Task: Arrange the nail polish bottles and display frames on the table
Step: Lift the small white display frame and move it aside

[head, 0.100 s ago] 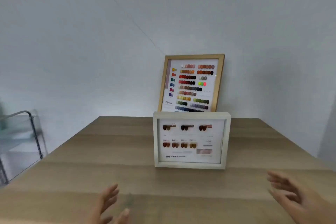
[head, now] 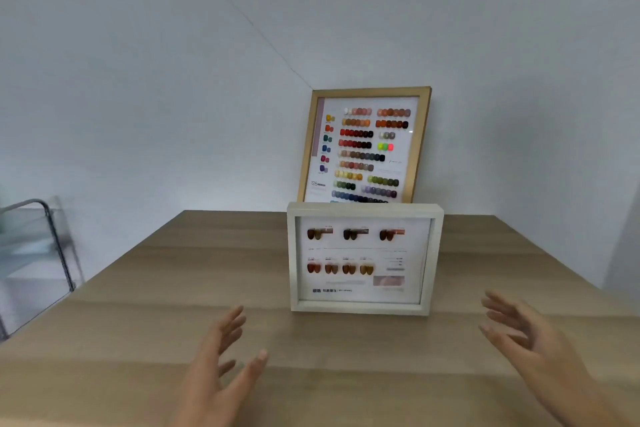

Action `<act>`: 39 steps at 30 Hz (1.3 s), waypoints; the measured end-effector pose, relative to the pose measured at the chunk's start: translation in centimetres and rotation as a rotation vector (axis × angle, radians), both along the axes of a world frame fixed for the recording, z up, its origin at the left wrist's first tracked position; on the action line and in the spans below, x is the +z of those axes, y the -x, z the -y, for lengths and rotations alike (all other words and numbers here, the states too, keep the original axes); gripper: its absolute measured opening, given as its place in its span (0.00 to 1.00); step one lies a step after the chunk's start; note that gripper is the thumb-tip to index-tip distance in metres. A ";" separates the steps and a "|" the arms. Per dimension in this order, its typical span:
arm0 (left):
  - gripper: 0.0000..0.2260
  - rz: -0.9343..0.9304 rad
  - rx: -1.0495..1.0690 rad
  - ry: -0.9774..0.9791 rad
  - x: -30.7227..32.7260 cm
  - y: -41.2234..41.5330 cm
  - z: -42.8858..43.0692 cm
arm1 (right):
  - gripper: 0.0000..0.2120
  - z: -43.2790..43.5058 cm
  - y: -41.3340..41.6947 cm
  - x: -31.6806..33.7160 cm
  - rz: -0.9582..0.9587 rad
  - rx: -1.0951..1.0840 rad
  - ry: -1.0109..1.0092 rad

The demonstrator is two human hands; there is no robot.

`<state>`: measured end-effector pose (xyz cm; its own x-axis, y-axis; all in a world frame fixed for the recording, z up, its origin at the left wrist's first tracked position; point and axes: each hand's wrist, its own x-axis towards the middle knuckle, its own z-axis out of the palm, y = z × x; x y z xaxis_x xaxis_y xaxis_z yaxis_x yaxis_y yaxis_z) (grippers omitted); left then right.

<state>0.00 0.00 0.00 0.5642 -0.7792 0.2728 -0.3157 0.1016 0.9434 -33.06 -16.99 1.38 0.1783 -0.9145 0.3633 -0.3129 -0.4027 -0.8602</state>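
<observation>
A small white display frame with brown nail samples stands upright in the middle of the wooden table. Behind it a larger gold-framed colour chart leans against the wall in the corner. My left hand is held over the table in front and to the left of the white frame, fingers spread, holding nothing. My right hand hovers to the frame's right, also spread and empty. Neither hand touches the frame. No nail polish bottles are in view.
A metal-framed rack or chair stands beside the table's left edge. Plain white walls meet in a corner behind the gold frame. The table's far edge runs along the wall.
Both hands have risen and moved forward toward the white frame, one on each side. The frames have not moved.
</observation>
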 end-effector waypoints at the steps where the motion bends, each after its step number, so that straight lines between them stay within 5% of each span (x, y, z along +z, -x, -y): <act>1: 0.27 0.038 -0.009 0.001 0.6 0.2 1.2 | 0.22 1.0 -0.9 0.1 -0.014 0.019 -0.014; 9: 0.33 0.166 -0.146 -0.094 0.7 -3.3 10.7 | 0.35 8.0 -4.7 -1.3 -0.115 0.155 -0.072; 18: 0.22 0.107 -0.140 -0.026 0.1 -3.0 12.7 | 0.22 9.0 -5.9 -1.4 -0.067 0.187 -0.050; 27: 0.22 0.092 -0.172 0.054 0.4 -4.0 12.1 | 0.25 7.5 -7.3 -0.9 -0.028 0.190 -0.029; 39: 0.22 0.047 0.071 0.091 0.8 -17.6 7.6 | 0.21 2.8 -23.2 -0.5 -0.002 0.306 -0.003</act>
